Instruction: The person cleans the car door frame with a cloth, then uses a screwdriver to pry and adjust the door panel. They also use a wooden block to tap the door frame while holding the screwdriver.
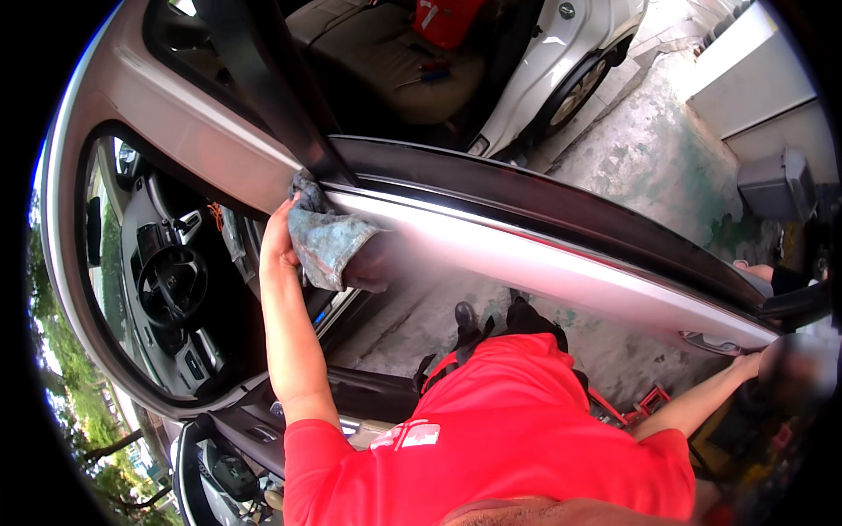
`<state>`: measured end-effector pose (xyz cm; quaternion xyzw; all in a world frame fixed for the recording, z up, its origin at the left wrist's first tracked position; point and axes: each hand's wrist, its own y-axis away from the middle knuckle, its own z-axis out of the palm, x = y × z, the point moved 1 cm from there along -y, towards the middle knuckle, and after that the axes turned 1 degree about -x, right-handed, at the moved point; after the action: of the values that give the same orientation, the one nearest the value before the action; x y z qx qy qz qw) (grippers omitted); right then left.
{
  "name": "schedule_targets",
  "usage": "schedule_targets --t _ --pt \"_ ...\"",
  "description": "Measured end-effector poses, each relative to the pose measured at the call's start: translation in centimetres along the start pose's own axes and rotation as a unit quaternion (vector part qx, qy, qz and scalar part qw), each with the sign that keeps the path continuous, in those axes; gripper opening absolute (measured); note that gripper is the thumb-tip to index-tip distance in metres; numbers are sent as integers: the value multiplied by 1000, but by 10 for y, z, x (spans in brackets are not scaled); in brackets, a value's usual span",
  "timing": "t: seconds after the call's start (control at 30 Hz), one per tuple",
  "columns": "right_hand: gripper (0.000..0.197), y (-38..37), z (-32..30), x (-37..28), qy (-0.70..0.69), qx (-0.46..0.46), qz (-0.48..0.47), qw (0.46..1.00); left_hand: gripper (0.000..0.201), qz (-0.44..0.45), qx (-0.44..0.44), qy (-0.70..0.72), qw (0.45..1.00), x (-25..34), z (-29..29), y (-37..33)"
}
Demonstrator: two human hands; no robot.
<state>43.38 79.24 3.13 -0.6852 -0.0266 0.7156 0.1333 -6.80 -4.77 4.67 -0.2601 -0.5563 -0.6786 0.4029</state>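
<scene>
Blue-grey stained cloth (331, 247), just one, bunched in the left hand (281, 237) at an open silver-white car door (465, 245).

Two bare hands show: the left is clamped on the fabric near where the panel meets the car body; the right (748, 365) is at the far end, just beside one pale door handle (712, 343), and I can't tell whether its fingers grip the edge. One long black window frame (544, 200) borders the panel. Past that edge, stained grey concrete floor (645, 171) stretches to one grey plastic bin (776, 188); more concrete lies between the panel and the red-shirted person (517, 421). One black steering wheel (173, 286) shows through the front window opening.
</scene>
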Motion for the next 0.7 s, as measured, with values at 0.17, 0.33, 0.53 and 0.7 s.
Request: schedule_targets --t 0.17,0.33,0.53,0.7 --pt "52 -3 1 1 -41 0 5 999 25 32 45 -121 991 8 0 -10" --pt "52 -8 -1 2 -29 13 43 999 25 28 28 -98 994 1 -6 -14" --pt "52 -21 -27 14 -31 2 41 999 27 39 19 -57 997 -4 -3 -16" --pt "51 23 -23 -18 -22 29 34 999 27 34 4 -80 996 -3 -8 -19"
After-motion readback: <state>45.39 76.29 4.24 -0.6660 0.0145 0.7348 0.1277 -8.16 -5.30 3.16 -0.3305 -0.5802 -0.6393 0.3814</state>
